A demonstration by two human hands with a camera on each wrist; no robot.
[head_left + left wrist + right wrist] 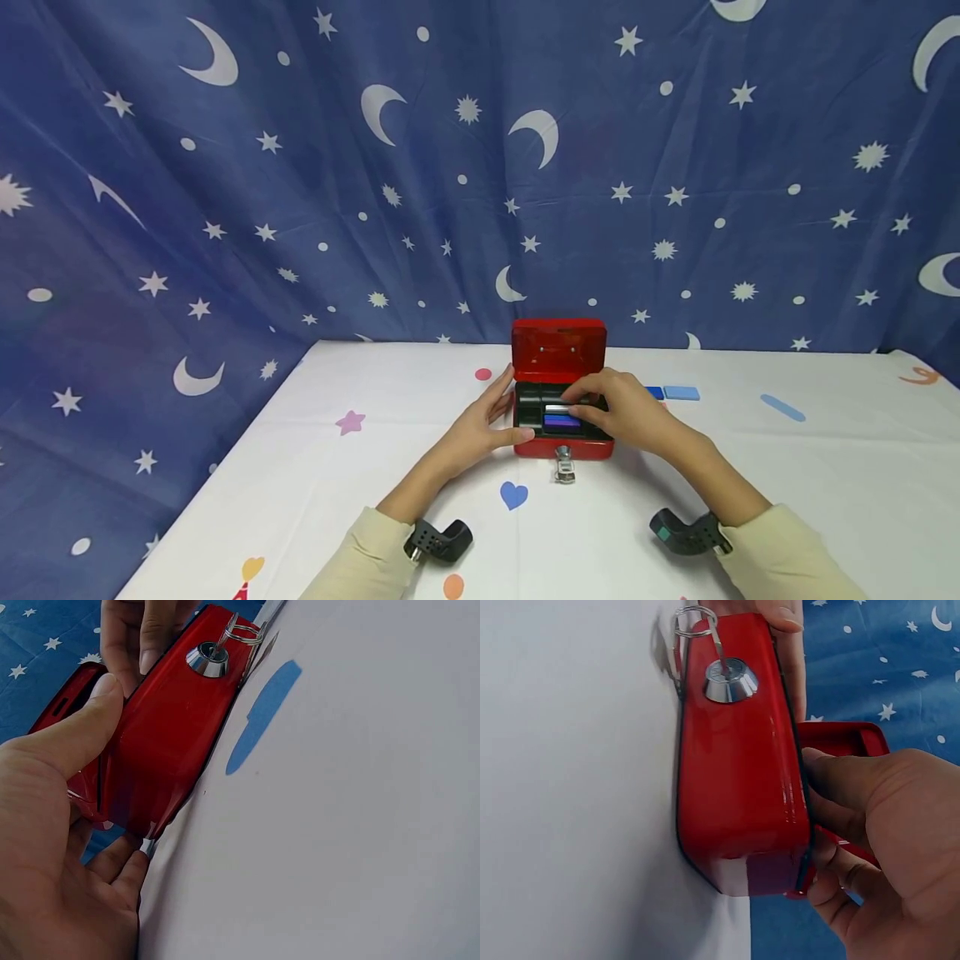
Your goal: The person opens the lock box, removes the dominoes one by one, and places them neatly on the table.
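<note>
A red metal cash box (536,449) stands on the white table with its lid (558,354) raised at the back. Inside is a black compartment tray (528,398), where a silver bar (556,409) lies beside a blue and purple block (561,423). My left hand (474,432) holds the box at its left side, thumb on the front corner and fingers along the side. Over the tray's right part, my right hand (626,408) reaches in with bent fingers, thumb right at the silver bar; I cannot tell whether it pinches anything. Keys on a ring (696,622) hang from the front lock (731,681).
The white tablecloth (360,475) carries printed shapes, among them a blue heart (513,495) in front of the box. Behind the table hangs a dark blue curtain (450,208) with moons and stars. Each wrist wears a black camera band (438,540).
</note>
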